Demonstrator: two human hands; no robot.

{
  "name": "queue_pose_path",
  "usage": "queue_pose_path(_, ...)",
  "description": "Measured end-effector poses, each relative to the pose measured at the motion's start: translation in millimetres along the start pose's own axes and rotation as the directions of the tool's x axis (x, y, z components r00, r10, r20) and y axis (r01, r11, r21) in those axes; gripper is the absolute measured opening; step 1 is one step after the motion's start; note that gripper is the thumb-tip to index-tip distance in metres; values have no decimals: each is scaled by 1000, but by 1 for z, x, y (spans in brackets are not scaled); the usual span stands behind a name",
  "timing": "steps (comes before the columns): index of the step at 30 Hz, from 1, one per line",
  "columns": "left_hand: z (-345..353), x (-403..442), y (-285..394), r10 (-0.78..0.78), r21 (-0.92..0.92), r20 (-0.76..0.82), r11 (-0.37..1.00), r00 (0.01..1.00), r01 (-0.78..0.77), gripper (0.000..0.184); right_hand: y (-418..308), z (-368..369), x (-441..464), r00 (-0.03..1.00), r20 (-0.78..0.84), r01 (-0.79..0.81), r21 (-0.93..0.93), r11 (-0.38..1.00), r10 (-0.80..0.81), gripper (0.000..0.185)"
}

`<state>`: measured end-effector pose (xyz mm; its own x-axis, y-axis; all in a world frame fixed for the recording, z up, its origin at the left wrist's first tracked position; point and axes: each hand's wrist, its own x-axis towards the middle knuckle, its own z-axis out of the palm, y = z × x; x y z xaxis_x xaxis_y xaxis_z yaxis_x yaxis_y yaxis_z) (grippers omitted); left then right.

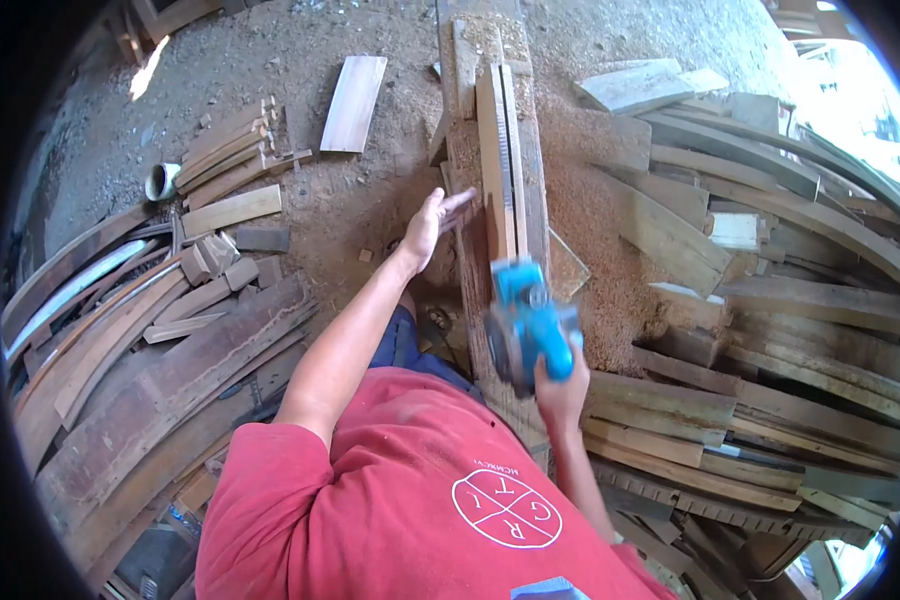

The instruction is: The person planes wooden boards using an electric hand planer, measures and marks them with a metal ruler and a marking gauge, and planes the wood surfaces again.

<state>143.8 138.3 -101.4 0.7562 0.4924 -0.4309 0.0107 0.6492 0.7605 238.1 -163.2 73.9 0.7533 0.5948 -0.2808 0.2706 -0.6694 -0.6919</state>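
Note:
A blue power tool (532, 310) is gripped by its rear handle in my right hand (561, 392). Its front end is over the near end of a long narrow wood piece (493, 160), which lies lengthwise on a dusty beam (467, 270) and has a dark slot along it. To the left of the wood, my left hand (427, 232) is held open, fingers stretched toward the beam and blurred at the tips. Whether the fingertips touch the beam cannot be told.
Stacked planks (685, 400) fill the right side, with sawdust (610, 290) beside the beam. More boards (170, 385) and short offcuts (215, 255) lie on the left. A pale board (354, 103) and a pipe (161, 181) rest on the ground.

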Motion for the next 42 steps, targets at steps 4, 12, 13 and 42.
queue_pose_path(4,9,11,-8,-21,-21,55,1000,998,22,78,0,-6,-19,996,1,-87,1,996,87,52)
queue_pose_path(12,-14,30,-6,-173,-100,108,978,979,184,75,-46,17,49,999,-26,-35,-17,999,34,51)
queue_pose_path(13,-17,30,-5,-183,-81,104,978,978,191,74,-53,21,61,999,-36,-3,-10,1000,3,51)
queue_pose_path(42,-16,18,-4,-186,-5,-204,982,961,189,62,-137,52,232,998,36,42,244,969,-52,14)
